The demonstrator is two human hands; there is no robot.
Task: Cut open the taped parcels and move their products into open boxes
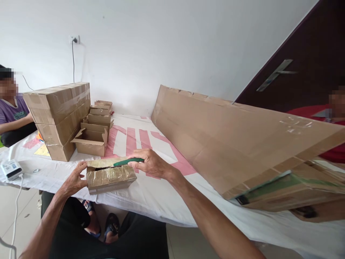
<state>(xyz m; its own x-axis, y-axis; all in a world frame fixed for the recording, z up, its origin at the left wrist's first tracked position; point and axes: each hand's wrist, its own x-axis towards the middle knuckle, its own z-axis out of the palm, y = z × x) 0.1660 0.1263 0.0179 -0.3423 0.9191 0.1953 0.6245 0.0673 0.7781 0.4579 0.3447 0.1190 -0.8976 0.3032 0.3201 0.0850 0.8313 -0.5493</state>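
Observation:
A small cardboard box (111, 181) covered in shiny brown tape lies before me near the table's front edge. Its top has a dark gap along the seam, with one flap standing up behind. My left hand (75, 180) grips the box's left end, thumb and fingers around the corner. Between the fingers of my right hand (148, 163) is a green utility knife (124, 162) with a ribbed handle, lying along the gap. Its blade does not show.
Open small boxes (91, 142) stand in a row behind, beside a stack of taped cartons (56, 118). A large cardboard sheet (229, 144) leans across the right side. A white power strip (11, 169) lies at the left edge. One person sits at left, another at right.

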